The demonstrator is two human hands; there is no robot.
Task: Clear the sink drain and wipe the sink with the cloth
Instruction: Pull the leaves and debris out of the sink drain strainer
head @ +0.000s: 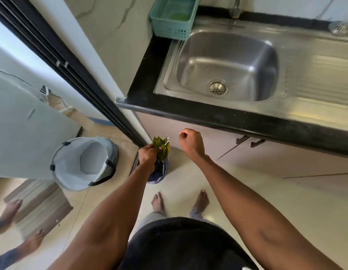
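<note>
View from the head camera, looking down at the floor in front of a kitchen counter. The left hand (148,155) grips a bunch of green leafy scraps (161,148); the fingers are curled round the lower part of the bunch, and its pointed tips fan out beyond the knuckles, toward the cabinet front. The bunch is held directly over a small dark bin (159,172) that stands on the tiled floor, with the hand and wrist covering much of the bin's opening. The right hand (190,142) hangs in the air beside the scraps, apart from them, its fingers curled into a loose fist that holds nothing. It lies in front of the cabinet door, below the black counter edge (218,116).

On the counter, the steel sink (225,55) shows a bare basin with the round perforated drain (217,88) uncovered at its near side. A strainer cap (341,28) rests on the far right of the ribbed draining board. A teal plastic basket (172,16) stands at the sink's far left corner, beside the tap (235,7). On the floor to the left, a white laundry hamper (81,164) stands near the sliding door track. The person's bare feet (180,201) are planted behind the bin.
</note>
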